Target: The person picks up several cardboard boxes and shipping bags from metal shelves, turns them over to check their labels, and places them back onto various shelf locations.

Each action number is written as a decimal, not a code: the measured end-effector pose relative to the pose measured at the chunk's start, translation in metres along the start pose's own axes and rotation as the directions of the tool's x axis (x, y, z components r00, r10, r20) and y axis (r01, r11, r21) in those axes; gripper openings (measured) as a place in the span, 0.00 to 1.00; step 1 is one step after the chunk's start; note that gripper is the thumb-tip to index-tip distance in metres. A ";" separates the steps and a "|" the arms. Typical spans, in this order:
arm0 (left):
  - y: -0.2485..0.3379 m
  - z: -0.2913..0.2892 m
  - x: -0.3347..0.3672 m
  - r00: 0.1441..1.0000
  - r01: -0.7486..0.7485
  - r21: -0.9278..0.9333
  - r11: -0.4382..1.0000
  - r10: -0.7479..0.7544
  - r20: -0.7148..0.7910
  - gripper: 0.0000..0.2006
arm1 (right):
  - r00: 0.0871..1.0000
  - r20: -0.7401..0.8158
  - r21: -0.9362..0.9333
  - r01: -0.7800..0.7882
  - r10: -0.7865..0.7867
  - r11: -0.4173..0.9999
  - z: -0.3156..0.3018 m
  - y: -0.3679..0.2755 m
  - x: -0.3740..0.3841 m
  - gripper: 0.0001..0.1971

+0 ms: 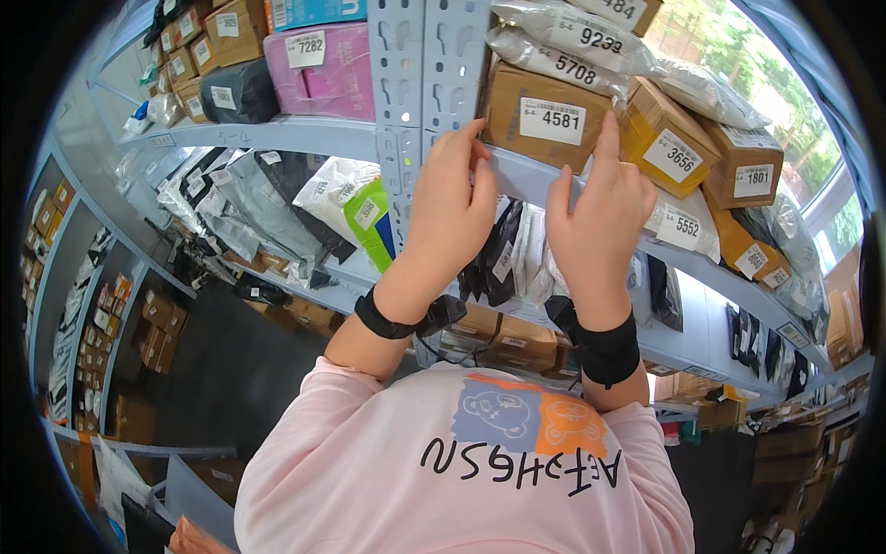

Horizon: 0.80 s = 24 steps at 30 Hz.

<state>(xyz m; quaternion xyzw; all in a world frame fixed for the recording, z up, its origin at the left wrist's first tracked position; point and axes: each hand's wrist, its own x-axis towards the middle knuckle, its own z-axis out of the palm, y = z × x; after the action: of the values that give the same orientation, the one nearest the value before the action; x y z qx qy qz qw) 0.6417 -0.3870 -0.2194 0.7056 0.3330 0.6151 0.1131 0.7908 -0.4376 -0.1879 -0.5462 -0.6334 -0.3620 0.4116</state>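
Observation:
A brown cardboard box (509,109) with a white label sits at the front of the upper shelf, right of the upright post. My left hand (450,198) is at its lower left corner, fingers partly bent, the thumb apart below the box. At the box's right edge is my right hand (604,208), its index finger stretched up along the side and the thumb spread near the bottom edge. Neither hand is wrapped round the box; the shelf appears to carry it. Some left fingertips are hidden, so their exact contact is unclear.
A taped box (666,138) stands right of my right hand. White plastic parcels (577,42) lie above the box. The perforated metal post (399,138) rises beside my left hand. A pink parcel (323,78) occupies the left shelf. Dark and white bagged parcels (503,254) fill the lower shelf.

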 end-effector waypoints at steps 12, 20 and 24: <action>0.029 0.016 0.002 0.899 -0.420 0.020 0.907 0.413 0.145 0.23 | 0.995 0.078 -0.124 0.065 -0.056 0.990 -0.048 0.094 -0.042 0.30; 0.045 0.063 0.002 0.801 -0.575 0.100 0.812 0.535 0.267 0.28 | 0.988 0.049 -0.222 0.155 -0.148 0.963 -0.043 0.125 -0.031 0.23; 0.045 0.073 0.011 0.753 -0.654 0.200 0.730 0.602 0.266 0.28 | 0.974 -0.003 -0.240 0.220 -0.227 0.946 -0.036 0.127 -0.030 0.22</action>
<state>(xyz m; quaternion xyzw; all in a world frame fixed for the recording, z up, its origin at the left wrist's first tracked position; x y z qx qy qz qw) 0.7260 -0.3958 -0.2016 0.8385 0.1454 0.4957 -0.1733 0.9233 -0.4639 -0.2002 -0.5106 -0.6370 -0.4879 0.3090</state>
